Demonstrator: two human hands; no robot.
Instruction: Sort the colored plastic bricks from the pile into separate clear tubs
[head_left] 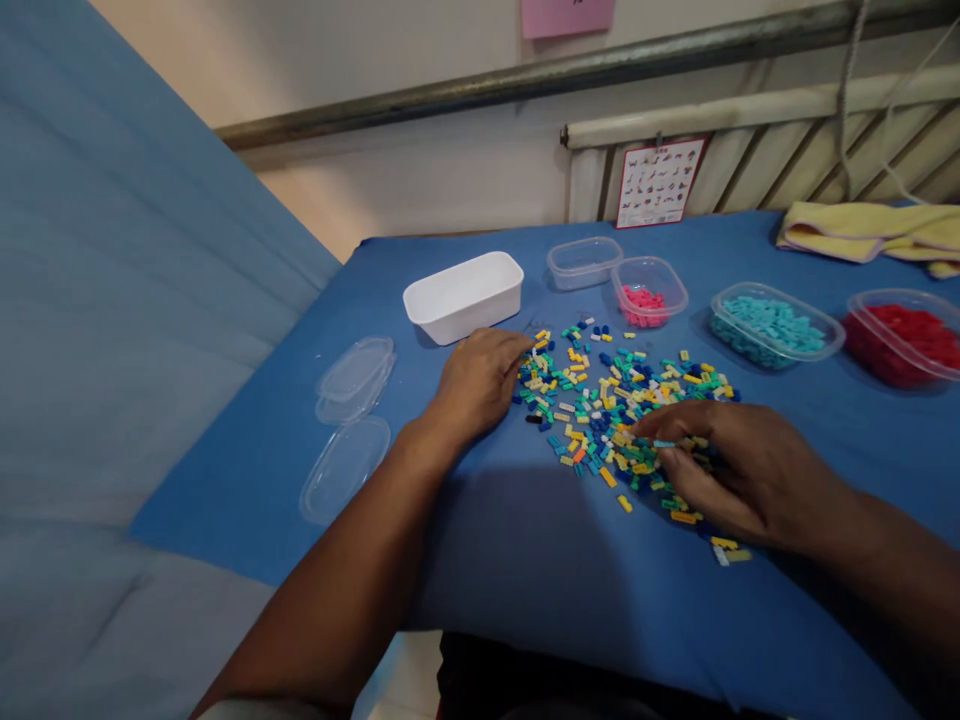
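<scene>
Small building bricks (570, 437) in yellow, blue, green, white and other colours lie in a loose heap on the blue-covered table. Over the heap's right part, my right hand (739, 470) pinches a light-blue brick (663, 443) between thumb and forefinger. At the left edge of the heap rests my left hand (484, 378), fingers curled together and their tips at the bricks. Whatever it may hold is hidden by the hand itself. Just behind my left hand stands a white tub (465, 292) with nothing visible inside.
Along the back stand a clear box (584, 265) and boxes of pink bricks (643, 303), turquoise bricks (772, 322) and red bricks (911, 335). Clear lids (346, 470) lie at left. A yellow cloth (862, 232) lies back right. A printed card (660, 183) hangs on the radiator (757, 125).
</scene>
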